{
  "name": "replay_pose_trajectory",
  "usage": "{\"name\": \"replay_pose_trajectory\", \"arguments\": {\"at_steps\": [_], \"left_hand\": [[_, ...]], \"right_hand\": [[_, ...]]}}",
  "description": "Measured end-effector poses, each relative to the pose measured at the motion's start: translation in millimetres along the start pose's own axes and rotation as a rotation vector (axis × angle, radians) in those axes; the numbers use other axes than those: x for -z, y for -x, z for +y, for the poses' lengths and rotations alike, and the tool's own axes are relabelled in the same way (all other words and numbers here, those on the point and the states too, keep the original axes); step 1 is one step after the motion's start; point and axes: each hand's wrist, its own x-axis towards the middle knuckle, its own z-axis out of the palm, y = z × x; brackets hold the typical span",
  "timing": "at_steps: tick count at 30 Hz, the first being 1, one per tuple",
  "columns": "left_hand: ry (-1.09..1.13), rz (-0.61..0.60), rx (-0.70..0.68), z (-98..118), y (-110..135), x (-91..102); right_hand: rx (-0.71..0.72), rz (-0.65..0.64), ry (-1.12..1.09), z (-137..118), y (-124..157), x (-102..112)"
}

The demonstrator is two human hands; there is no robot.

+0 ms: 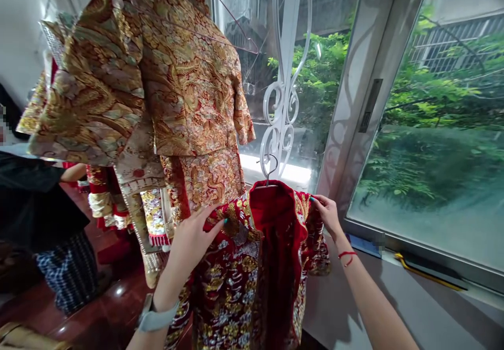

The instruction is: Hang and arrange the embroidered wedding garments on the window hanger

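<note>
A red embroidered jacket (232, 282) with gold and silver patterns hangs upright on a wire hanger (269, 174), its front parted to show the red lining. My left hand (200, 234) grips the jacket's shoulder on the left, thumb in front. On the opposite shoulder, my right hand (327, 212) pinches the cloth near the collar. The hanger's hook rises out of the neckline, in front of a white scrolled window grille (280, 103). The jacket's lower hem lies outside the view.
Gold embroidered garments (189, 77) hang close by on the left, over a dark red tiled floor (118, 297). Behind them stands a person in dark clothes (39, 203). A sliding window (425, 129) fills the right side, with a yellow-edged object (429, 274) on its sill.
</note>
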Motion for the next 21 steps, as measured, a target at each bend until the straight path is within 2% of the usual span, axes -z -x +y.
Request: {"name": "replay_pose_trajectory", "arguments": {"at_steps": [2, 4, 6, 7, 9, 10, 11, 12, 13, 14, 15, 17, 19, 21], "left_hand": [[-0.031, -0.013, -0.01, 0, -5, -3.8], [-0.071, 0.071, -0.047, -1, -5, -9.2], [-0.12, 0.241, -0.091, 1, 4, -18.1], [-0.148, 0.367, -0.107, 3, 13, -24.8], [-0.209, 0.665, -0.131, 9, 45, -45.0], [-0.244, 0.805, -0.139, 13, 67, -58.9], [-0.27, 0.873, -0.163, 17, 92, -75.5], [-0.25, 0.831, -0.191, 20, 117, -94.4], [-0.205, 0.702, -0.17, 23, 140, -114.8], [-0.169, 0.586, -0.117, 25, 161, -135.5], [-0.16, 0.516, -0.091, 26, 177, -155.3], [-0.195, 0.437, -0.045, 25, 193, -187.3], [-0.21, 0.315, 0.069, 21, 190, -204.1], [-0.168, 0.136, 0.205, 17, 180, -205.9]], "right_hand": [[0.015, 0.014, 0.004, -4, -11, -2], [0.024, -0.009, 0.01, -7, -20, -4], [0.028, -0.058, 0.021, -9, -21, -5], [0.031, -0.061, 0.031, -8, -16, -4], [0.037, 0.057, 0.06, -4, 13, 0], [0.04, 0.169, 0.075, 0, 38, 1], [0.036, 0.312, 0.096, 7, 69, 0], [0.033, 0.418, 0.106, 16, 104, -2], [0.032, 0.461, 0.132, 26, 142, -7], [0.022, 0.419, 0.194, 38, 180, -14], [0.005, 0.31, 0.286, 50, 214, -23], [-0.04, 0.128, 0.486, 69, 261, -41], [-0.116, 0.06, 0.638, 76, 277, -51], [-0.18, -0.022, 0.723, 70, 268, -51]]}}
